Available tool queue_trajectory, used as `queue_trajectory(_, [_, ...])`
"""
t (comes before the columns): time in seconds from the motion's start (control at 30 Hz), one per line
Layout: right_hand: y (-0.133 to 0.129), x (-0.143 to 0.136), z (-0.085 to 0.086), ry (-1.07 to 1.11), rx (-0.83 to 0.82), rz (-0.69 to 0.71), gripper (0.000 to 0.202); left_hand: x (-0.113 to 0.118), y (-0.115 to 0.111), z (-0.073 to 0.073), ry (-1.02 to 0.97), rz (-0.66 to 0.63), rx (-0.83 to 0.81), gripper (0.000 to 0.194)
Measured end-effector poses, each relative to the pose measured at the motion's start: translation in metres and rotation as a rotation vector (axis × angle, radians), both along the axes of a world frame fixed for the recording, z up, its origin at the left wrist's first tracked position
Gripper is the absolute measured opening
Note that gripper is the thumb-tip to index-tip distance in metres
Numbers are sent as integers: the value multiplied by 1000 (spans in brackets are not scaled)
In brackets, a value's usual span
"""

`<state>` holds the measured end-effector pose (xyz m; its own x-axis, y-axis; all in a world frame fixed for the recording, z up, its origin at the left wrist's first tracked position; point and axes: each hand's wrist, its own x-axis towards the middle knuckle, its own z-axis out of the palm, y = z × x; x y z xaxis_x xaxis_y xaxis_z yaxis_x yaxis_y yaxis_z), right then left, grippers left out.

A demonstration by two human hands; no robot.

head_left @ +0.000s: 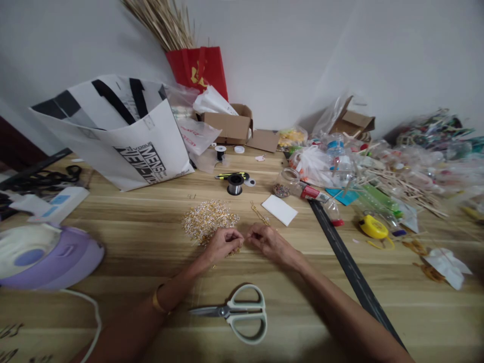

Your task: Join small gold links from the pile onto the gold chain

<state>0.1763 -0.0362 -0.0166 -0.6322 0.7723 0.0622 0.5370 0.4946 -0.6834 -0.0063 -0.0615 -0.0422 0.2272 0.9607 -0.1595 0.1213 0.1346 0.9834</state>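
Observation:
My left hand [226,242] is closed in a pinch at the right edge of a pile of gold and clear beads [207,218]; a few gold beads show beneath its fingers. Just to its right, my right hand [264,241] is also pinched, its fingertips nearly meeting the left ones. What either hand holds is too small to make out. A thin gold beaded strand [258,212] lies above my right hand. Below both hands rest scissors [242,312] with pale handles, blades pointing left. A spool of wire [235,185] stands beyond the beads.
A white card [280,209] and a jar of beads [284,185] lie right of centre. Farther right are a yellow tape measure [373,227] and piled plastic bottles. At left stand a large white bag [124,146], a power strip [60,204] and a purple-white appliance [71,257].

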Motion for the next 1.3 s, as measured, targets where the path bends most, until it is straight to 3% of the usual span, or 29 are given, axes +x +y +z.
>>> queue_trajectory(0.33, [2,2,-1,-29,2,-5,10,-3,1,-3,-36,-39,-5,21])
queue_trajectory(0.63, [3,3,0,-14,16,8,8,-3,2,-2,-52,9,-8,21])
queue_trajectory(0.9, [-2,-1,2,-66,195,165,12,1,-1,2,3,109,-12,11])
queue_trajectory(1.1, [-4,-3,1,-97,227,162,14,2,-2,-2,113,-10,93,12])
queue_trajectory(1.3, [-2,-1,2,-69,191,143,15,0,-2,-2,51,-87,29,14])
